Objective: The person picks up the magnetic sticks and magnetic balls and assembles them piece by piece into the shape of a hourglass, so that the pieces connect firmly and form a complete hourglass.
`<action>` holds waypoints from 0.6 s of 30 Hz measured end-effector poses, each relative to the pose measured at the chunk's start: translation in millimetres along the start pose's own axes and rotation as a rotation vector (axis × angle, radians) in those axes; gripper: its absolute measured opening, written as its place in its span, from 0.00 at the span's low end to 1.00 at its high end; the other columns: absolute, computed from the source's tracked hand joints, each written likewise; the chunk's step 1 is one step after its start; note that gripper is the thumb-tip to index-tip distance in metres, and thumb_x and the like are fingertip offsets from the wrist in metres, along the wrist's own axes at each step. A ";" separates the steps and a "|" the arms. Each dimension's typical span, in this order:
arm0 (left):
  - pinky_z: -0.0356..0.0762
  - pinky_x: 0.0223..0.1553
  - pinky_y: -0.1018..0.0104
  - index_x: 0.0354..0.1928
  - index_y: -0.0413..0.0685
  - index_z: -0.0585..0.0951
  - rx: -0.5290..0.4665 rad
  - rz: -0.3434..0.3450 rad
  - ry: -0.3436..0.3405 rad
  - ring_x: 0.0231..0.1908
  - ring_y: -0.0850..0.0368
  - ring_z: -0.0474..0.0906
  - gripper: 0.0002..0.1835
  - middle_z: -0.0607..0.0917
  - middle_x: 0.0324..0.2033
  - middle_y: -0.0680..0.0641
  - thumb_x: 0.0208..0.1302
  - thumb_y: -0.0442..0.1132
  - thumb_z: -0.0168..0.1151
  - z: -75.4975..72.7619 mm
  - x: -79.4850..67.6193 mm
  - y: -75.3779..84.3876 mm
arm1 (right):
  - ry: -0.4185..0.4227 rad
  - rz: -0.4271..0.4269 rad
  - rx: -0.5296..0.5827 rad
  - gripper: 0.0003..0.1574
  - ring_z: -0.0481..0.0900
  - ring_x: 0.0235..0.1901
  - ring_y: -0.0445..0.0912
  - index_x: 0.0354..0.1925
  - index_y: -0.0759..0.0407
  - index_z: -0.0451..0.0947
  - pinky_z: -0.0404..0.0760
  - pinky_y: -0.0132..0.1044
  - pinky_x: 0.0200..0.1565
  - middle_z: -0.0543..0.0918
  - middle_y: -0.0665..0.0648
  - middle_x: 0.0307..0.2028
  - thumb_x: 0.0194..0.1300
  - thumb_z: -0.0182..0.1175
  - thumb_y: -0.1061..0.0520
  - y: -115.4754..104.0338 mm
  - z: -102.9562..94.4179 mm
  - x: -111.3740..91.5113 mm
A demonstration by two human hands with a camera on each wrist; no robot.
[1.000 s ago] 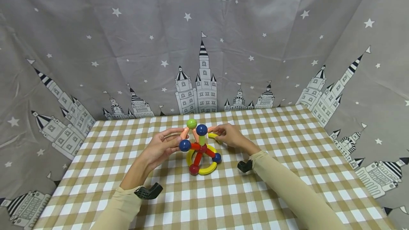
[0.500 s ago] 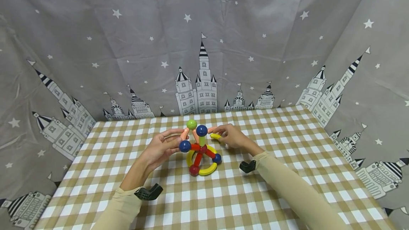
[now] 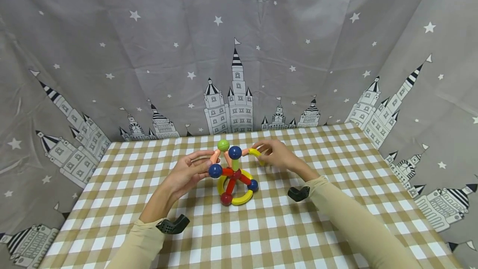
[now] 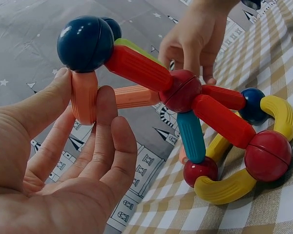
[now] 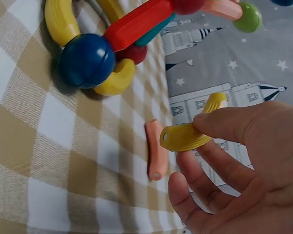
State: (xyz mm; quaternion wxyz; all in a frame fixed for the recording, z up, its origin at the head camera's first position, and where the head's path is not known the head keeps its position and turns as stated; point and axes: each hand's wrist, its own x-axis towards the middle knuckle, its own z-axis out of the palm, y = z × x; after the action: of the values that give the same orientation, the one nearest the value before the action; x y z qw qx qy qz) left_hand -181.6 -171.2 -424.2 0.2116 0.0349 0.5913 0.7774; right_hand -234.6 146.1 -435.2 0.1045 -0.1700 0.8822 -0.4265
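A toy built of coloured magnetic-looking rods and balls stands on the table, with a dark red ball [image 4: 180,91] joining red, peach, green and teal rods. Its base is a ring of curved yellow rods [image 4: 224,187] and balls. My left hand [image 3: 188,173] pinches a peach rod [image 4: 84,100] just under a blue ball [image 4: 85,44] on the toy's left. Behind and to the right of the toy, my right hand [image 3: 278,155] pinches a separate curved yellow rod [image 5: 185,136] between thumb and fingers, apart from the toy. A green ball [image 3: 223,145] tops the far side.
One loose peach rod [image 5: 156,148] lies on the checked tablecloth [image 3: 284,235], near the right hand. Behind the table hangs a grey curtain [image 3: 317,32] printed with castles and stars.
My right hand has shifted right and slightly up, and the curved yellow rod in it has turned and now shows more fully. The left hand and the toy have stayed put.
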 end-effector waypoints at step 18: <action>0.81 0.56 0.57 0.66 0.40 0.75 -0.007 0.016 -0.002 0.51 0.52 0.83 0.23 0.79 0.62 0.41 0.71 0.33 0.65 0.6 -1.4 -0.2 | -0.065 -0.097 0.163 0.23 0.84 0.51 0.53 0.60 0.49 0.81 0.87 0.47 0.42 0.85 0.58 0.52 0.68 0.69 0.60 -45.9 -34.7 -0.1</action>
State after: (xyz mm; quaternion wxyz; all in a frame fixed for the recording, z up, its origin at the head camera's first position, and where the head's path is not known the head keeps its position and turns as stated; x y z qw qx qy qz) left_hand -180.2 -171.2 -423.9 0.2061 0.0395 0.5882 0.7810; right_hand -236.3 144.5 -377.7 0.1260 -0.2171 0.8314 -0.4958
